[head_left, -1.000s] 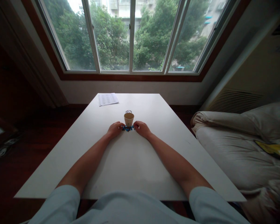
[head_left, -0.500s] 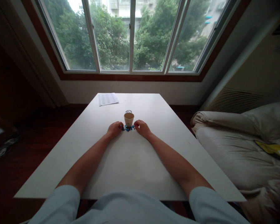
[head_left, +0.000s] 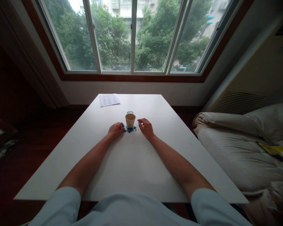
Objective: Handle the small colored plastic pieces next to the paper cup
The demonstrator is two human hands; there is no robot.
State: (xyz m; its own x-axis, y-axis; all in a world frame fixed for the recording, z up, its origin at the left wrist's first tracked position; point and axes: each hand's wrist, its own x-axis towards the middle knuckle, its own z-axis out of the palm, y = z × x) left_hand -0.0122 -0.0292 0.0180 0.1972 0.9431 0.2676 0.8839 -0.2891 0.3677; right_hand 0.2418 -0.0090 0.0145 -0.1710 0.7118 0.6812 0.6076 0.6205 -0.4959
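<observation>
A paper cup point(head_left: 130, 121), pale outside and tan inside, stands upright on the white table point(head_left: 132, 166). Small blue and dark pieces point(head_left: 130, 129) lie scattered around its base, too small to identify. My left hand point(head_left: 116, 130) rests on the table left of the cup, its fingers curled together with a bit of blue showing at the tips. On the other side, my right hand point(head_left: 146, 127) is slightly raised near the cup, apart from it. Its thumb and fingers are bent close together; whatever may be between them is too small to make out.
Behind the cup lies a small dark-rimmed loop-shaped object point(head_left: 130, 112). Printed sheets of paper point(head_left: 109, 100) sit at the table's far left corner. A beige sofa point(head_left: 235, 144) is to the right, and a window point(head_left: 132, 37) is beyond the table.
My right hand has lifted from the pieces and shifted slightly away and to the right. My left hand and the cup have stayed in place.
</observation>
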